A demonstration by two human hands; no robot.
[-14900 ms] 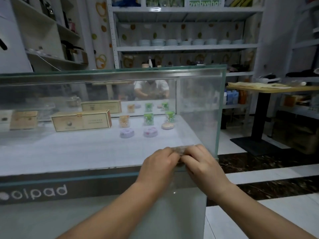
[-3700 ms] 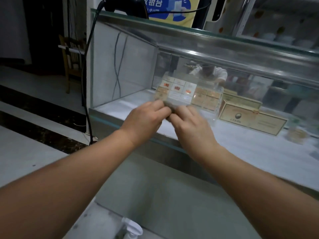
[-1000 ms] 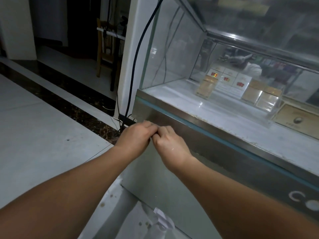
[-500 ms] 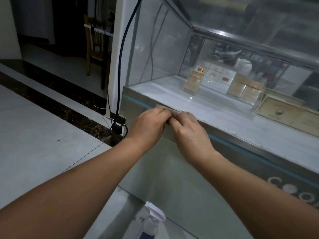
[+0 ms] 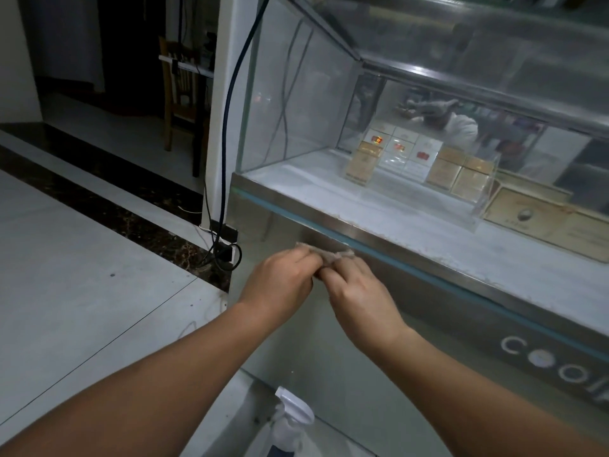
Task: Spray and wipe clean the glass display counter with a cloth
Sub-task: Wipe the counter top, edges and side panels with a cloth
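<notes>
The glass display counter (image 5: pixel 306 103) fills the right half of the head view, with a metal band (image 5: pixel 445 285) along its front under the glass. A small greyish cloth (image 5: pixel 329 253) is pressed against that band near the counter's left end. My left hand (image 5: pixel 280 285) and my right hand (image 5: pixel 359 291) are side by side, both shut on the cloth, which mostly hides under the fingers. A white spray bottle (image 5: pixel 291 420) stands on the floor below my arms, at the counter's foot.
Inside the counter lie several cigarette packs (image 5: pixel 398 153) and a tan box (image 5: pixel 527 216). A black cable (image 5: pixel 227 127) runs down the counter's left corner to a power strip (image 5: pixel 224 245). A wooden chair (image 5: pixel 181 94) stands behind. Pale tiled floor (image 5: pixel 82 275) spreads to the left.
Both hands with the cloth moved from the counter's left end rightward along the metal band, then dropped slightly lower on it. The view shifted a little.
</notes>
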